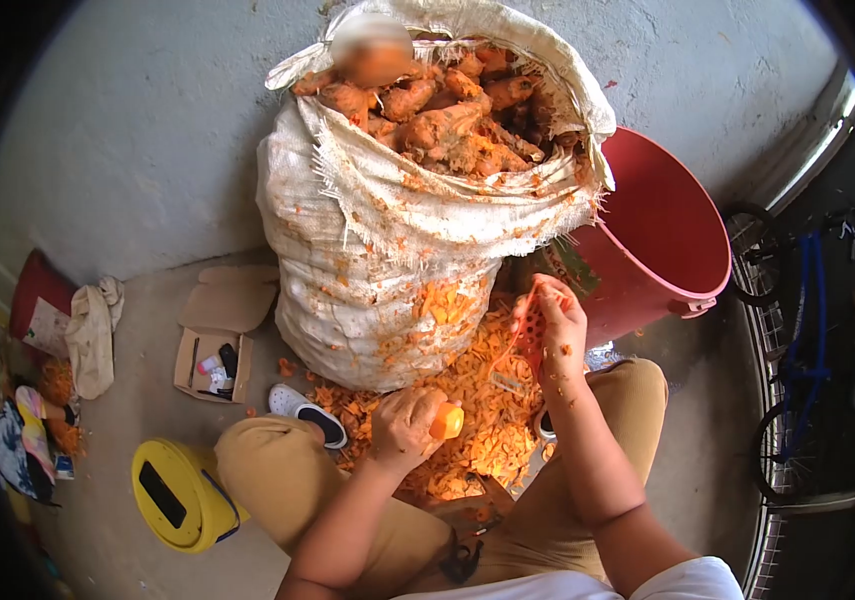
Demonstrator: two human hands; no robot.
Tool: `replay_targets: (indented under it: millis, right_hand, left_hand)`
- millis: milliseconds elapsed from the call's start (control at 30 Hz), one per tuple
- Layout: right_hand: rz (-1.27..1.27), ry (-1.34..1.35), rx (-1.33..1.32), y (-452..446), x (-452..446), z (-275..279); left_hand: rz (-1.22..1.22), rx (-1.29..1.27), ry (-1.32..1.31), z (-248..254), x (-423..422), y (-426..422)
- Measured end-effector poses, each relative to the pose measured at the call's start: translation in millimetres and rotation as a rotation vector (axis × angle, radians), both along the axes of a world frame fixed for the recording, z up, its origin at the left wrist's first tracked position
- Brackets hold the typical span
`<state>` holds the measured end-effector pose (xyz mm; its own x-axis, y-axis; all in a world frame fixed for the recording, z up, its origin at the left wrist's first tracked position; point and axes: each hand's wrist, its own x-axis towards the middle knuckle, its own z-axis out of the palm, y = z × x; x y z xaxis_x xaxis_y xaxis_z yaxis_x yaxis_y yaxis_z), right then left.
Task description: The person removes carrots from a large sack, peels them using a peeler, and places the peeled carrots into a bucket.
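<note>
My left hand (408, 428) is closed around an orange root vegetable (447, 421), whose smooth, bright cut end sticks out to the right. Higher up on the right, my right hand (556, 318) grips a red-orange peeler (528, 335) with holes in its handle and a pale end pointing down. The two hands are apart, and the peeler does not touch the root. Bits of orange peel cling to my right wrist. Below and between the hands lies a heap of orange peelings (483, 440) on the floor.
A big white woven sack (388, 260), full of rough orange roots (448, 125), stands against the wall. Beside it is a red tub (658, 230). To the left are an open cardboard box (210, 350) and a yellow bucket (170, 495). A blue bicycle (810, 330) is at right.
</note>
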<state>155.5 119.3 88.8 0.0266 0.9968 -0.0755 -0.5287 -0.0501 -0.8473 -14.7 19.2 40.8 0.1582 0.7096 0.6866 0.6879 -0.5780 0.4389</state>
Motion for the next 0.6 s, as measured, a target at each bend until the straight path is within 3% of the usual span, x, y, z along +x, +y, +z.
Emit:
replay_targets:
  millis: [100, 200, 233, 333, 367, 400, 467, 500, 600]
  right_hand:
    - [0.257, -0.170, 0.009, 12.4, -0.3, 0.1]
    - [0.494, -0.637, 0.151, 18.0, 9.1, 6.3]
    - [0.509, -0.879, 0.206, 20.0, 13.1, 8.1]
    - [0.458, -1.227, 0.649, 39.5, 39.3, -44.7]
    - [0.493, -1.233, 0.507, 40.8, 45.7, -57.8]
    - [0.440, -1.303, 0.537, 44.2, 54.5, -86.8]
    - [0.644, -1.605, 0.352, 40.0, 56.4, -88.9]
    - [0.715, -1.545, 0.351, 36.6, 58.6, -91.3]
    - [0.874, -1.441, 0.383, 37.5, 61.6, -92.5]
  left_hand:
    - [0.058, -0.224, -0.305, 6.2, 11.2, -0.8]
    - [-0.179, -0.716, -0.862, -15.2, 10.6, 2.4]
    - [-0.401, -1.067, -1.259, -10.3, 3.9, 0.2]
    - [-0.555, -1.119, -1.770, -1.5, 12.3, 15.5]
    - [-0.673, -1.129, -1.832, -6.7, 9.9, 24.2]
    - [-0.628, -1.139, -1.856, 4.2, 15.6, 33.7]
    - [-0.522, -1.168, -1.914, 32.6, 30.9, 50.3]
    - [-0.733, -1.133, -1.961, 33.3, 32.3, 59.3]
    - [-0.699, -1.078, -1.909, 48.6, 53.9, 81.3]
